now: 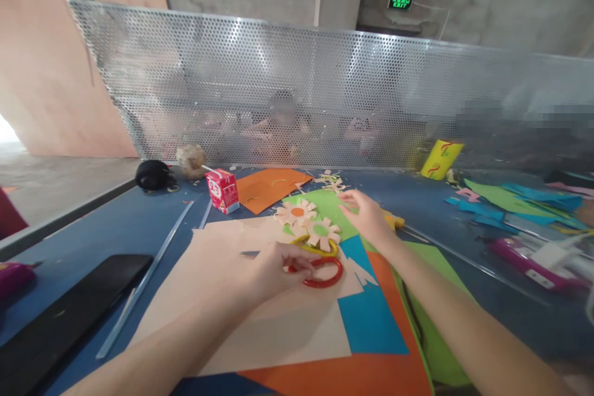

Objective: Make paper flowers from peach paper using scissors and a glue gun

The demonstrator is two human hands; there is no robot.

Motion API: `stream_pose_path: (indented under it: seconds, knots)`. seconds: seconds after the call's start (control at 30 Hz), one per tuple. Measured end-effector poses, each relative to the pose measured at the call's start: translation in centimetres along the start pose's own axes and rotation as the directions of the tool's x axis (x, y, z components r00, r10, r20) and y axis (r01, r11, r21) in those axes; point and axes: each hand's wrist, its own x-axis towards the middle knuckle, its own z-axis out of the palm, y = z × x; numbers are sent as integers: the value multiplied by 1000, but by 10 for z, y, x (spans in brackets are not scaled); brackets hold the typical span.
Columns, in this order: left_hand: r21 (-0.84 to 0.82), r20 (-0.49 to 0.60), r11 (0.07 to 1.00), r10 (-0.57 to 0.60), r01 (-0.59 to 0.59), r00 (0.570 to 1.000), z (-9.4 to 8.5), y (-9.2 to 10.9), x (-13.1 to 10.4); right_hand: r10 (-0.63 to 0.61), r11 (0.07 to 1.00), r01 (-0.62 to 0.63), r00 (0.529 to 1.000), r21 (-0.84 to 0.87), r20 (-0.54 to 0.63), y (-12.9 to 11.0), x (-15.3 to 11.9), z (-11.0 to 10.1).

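My left hand (281,269) is closed round scissors (327,281) with one red and one yellow handle loop. A short piece of blade shows on the left of that hand; the rest is hidden. Beneath it lies a large cream sheet (297,328). Two cut-out flowers lie just past the scissors: one with an orange centre (297,213), the other with a green centre (320,229). My right hand (364,213) hovers over a light green sheet (320,201), its fingers slightly bent and apart, nothing visible between them.
A blue sheet (371,328) and orange sheets sit under the cream one. A red drink carton (221,190) stands at back left, near clear glue sticks (139,291) and a black phone-like slab (69,322). Right: coloured scraps (501,198), a purple glue gun (529,266). Perforated metal screen (325,93) behind.
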Motion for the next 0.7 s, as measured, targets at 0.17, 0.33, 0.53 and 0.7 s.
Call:
stream_pose_path:
  seconds: [0.17, 0.33, 0.53, 0.7]
  knots:
    - [48, -71, 999, 26, -23, 997, -6, 14, -1, 62, 978, -85, 990, -191, -127, -7, 7, -34]
    - [181, -100, 980, 99, -80, 990, -14, 25, -5, 192, 933, -196, 980, -302, -44, 6, 10, -42]
    - [357, 213, 886, 230, -295, 949, 5, 37, -19, 250, 933, -219, 965, -285, 79, 20, 10, -30]
    - [305, 453, 732, 451, -609, 769, 21, 58, -45, 191, 966, -196, 981, -171, -44, 14, 11, -43]
